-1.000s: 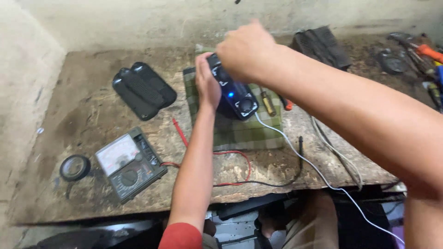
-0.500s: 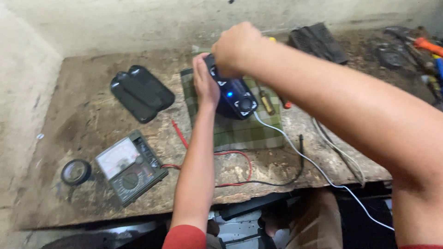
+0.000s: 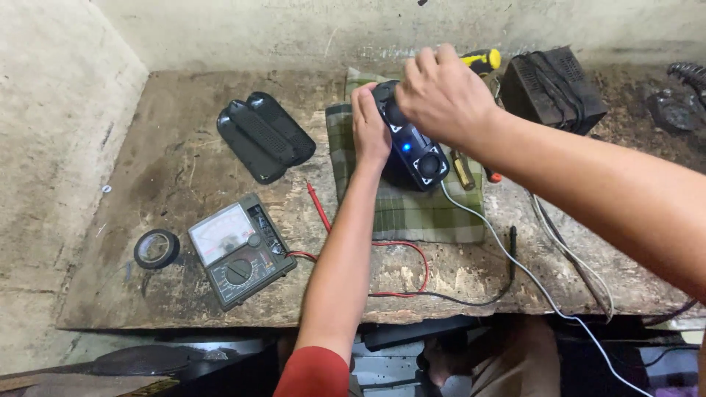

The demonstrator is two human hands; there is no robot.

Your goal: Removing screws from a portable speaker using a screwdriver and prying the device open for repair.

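Both hands grasp the glossy black speaker (image 3: 415,151): left hand (image 3: 370,129) at side, right hand (image 3: 441,95) on top, w/ checked cloth (image 3: 412,209) beneath.

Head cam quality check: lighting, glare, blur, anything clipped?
Head view: soft, even light, no hard shadows on the workbench; sharp on the multimeter and tape roll. The blue LED on the black device blooms slightly. Left hand and right hand read clean, no visible motion smear. Below the bench edge is dark and murky; the right forearm runs out of frame.
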